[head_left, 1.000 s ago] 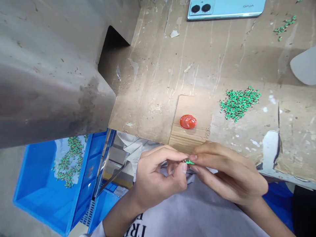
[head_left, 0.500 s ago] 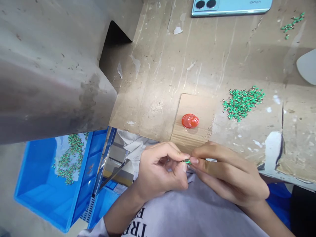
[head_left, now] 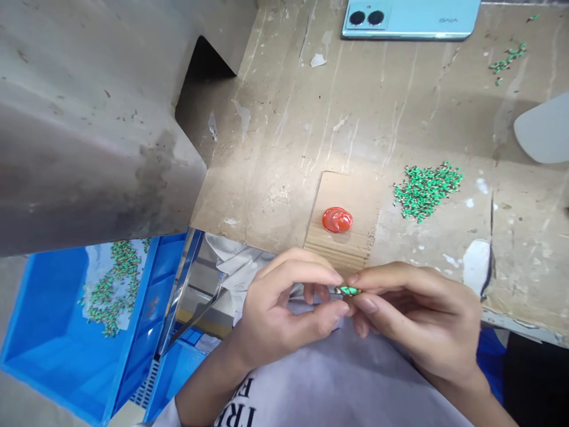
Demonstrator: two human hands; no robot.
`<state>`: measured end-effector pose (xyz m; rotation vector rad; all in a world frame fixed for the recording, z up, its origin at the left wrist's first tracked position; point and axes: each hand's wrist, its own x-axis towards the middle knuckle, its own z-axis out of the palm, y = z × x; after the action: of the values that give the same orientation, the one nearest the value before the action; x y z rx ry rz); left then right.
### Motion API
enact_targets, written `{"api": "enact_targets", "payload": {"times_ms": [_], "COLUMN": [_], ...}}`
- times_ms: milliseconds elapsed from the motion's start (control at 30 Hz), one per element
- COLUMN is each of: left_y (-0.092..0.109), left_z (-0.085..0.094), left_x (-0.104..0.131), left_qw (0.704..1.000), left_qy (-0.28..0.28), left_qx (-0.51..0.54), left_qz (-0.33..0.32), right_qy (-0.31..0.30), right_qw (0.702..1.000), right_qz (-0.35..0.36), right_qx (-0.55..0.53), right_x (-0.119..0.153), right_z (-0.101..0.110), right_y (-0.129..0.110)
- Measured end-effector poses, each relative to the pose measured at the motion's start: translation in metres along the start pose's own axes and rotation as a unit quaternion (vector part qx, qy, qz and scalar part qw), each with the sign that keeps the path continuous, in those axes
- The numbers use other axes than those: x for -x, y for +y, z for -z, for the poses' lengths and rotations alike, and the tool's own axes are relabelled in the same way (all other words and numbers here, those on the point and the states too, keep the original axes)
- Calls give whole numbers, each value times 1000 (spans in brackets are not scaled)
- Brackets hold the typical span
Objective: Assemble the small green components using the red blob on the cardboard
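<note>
A small green piece with metallic ends sits between my two hands, in front of the grey shirt. My right hand pinches its right end between thumb and index finger. Around its left end, the thumb and index finger of my left hand are parted, with a gap between the tips. Just beyond my hands lies a cardboard piece, with a shiny red oval dish on it. To the right of the cardboard is a pile of similar green pieces.
A metal housing stands at the left. Below it, a blue bin holds many green pieces. A light-blue phone lies at the back of the worktable. A white rounded object is at the right edge.
My left thumb and index finger have spread apart, and more of the green piece shows. My right fingers have shifted on it. The view has moved slightly to the right.
</note>
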<state>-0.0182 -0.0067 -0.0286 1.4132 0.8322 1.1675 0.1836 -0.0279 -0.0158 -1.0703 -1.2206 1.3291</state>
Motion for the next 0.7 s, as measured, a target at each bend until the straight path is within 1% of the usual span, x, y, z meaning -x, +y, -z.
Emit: {"api": "enact_targets", "payload": {"times_ms": [33,100,233,300,400,600,700], "left_y": [-2,-6,-10,-11,-11,-14,-13], "left_z": [1,2,2,3,3,0,-1], "left_x": [0,0,0,1,-1,-7,-4], "left_qw": [1000,999,998,997,998,999,998], "left_qy": [-6,-14,-17,-16,-12,-7,-24], "left_qx": [16,34,57,69,69,47,54], "left_qz": [-4,1,-7,0,6,-24,-4], "right_qy": [-10,-29,-36,-33,-31,-52,-60], "right_qw": [999,995,990,989,988,991,996], "right_qz": [-30,-61,-85,-93,-93,-80,-49], "right_qx": [-30,-72,-107,-114,-120,-90,-52], "right_x": [1,1,0,0,-1,1,7], "right_z": [0,-1,-1,-2,-3,-1,-1], "right_y": [-1,-3,-4,-5,-6,-4,-2]}}
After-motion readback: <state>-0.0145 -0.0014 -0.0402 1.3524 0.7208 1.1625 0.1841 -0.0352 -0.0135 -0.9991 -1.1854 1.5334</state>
